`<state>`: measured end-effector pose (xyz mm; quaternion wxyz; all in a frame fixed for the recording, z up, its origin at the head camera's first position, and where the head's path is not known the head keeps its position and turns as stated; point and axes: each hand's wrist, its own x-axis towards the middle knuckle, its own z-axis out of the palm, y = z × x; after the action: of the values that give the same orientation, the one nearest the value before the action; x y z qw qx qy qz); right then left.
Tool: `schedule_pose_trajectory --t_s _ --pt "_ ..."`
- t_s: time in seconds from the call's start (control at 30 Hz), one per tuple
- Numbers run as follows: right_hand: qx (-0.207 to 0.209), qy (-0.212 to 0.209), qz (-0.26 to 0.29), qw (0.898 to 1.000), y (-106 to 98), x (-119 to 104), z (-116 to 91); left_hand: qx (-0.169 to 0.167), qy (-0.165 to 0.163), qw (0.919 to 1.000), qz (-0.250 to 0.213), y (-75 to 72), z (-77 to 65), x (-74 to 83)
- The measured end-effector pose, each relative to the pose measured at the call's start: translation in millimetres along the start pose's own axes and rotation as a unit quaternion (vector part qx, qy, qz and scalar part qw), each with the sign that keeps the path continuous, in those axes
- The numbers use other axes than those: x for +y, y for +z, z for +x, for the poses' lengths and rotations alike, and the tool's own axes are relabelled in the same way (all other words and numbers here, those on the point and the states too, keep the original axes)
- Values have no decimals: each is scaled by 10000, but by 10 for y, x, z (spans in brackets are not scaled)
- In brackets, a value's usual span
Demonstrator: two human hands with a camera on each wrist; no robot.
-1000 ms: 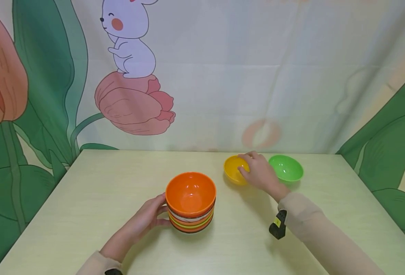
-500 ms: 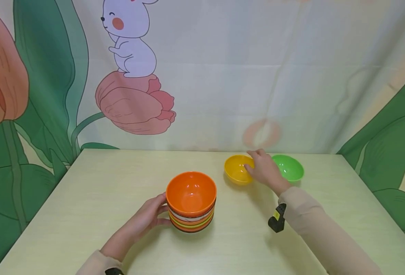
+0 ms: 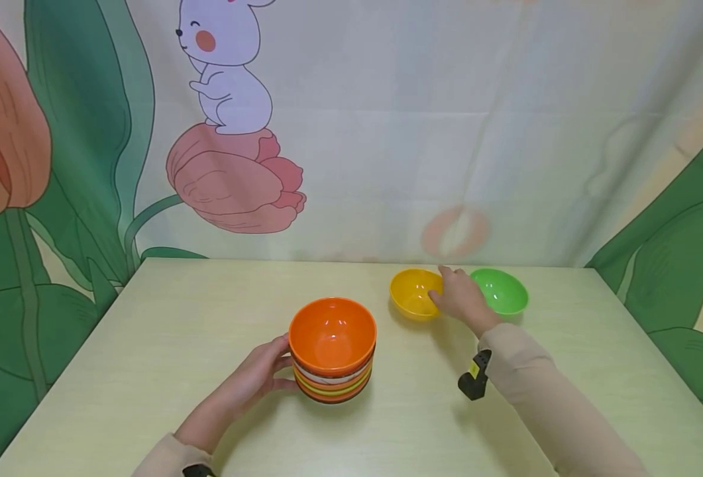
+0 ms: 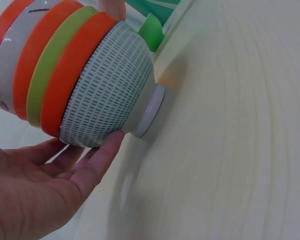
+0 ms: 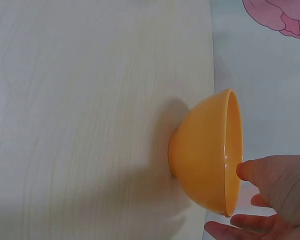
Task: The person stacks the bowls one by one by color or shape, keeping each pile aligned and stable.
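Left of my right hand, a stack of bowls (image 3: 331, 381) stands upright, an orange bowl (image 3: 332, 336) on top. My left hand (image 3: 262, 371) grips the stack's left side, fingers against the lowest, green-dashed bowl (image 4: 110, 82) in the left wrist view. Toward the back of the table sits a yellow bowl (image 3: 413, 295), mouth up. My right hand (image 3: 461, 298) is at its right rim; the thumb overlaps the bowl's mouth and the fingers lie spread beside the rim in the right wrist view (image 5: 280, 195). Behind that hand is a green bowl (image 3: 500, 291), partly hidden.
The pale wooden table (image 3: 178, 331) ends at a printed curtain (image 3: 375, 132) just behind the yellow and green bowls. A black wrist device (image 3: 475, 376) hangs at the right sleeve (image 3: 542, 384).
My right hand has shifted right across the yellow bowl's mouth to its right rim, baring more of the bowl and covering part of the green one. The left hand and stack stay put.
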<state>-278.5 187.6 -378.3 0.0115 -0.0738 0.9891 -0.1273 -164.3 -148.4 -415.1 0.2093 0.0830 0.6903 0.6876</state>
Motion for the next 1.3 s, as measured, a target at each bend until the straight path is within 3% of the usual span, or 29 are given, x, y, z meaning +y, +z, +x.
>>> schedule_pose_trajectory --t_s 0.4,0.6,0.9,1.3 --pt "-178 538 -1 9984 24 24 5 -22 -1 10000 -12 -1 -5 -5" --pt "-220 916 219 9953 42 18 -21 -13 -9 10000 -34 -1 -5 -6" --pt "-53 1037 613 9927 55 48 -26 12 -9 10000 -1 0 -8 3" --pt "-159 1366 1231 9828 85 46 6 23 -15 10000 -14 -6 0 -11"
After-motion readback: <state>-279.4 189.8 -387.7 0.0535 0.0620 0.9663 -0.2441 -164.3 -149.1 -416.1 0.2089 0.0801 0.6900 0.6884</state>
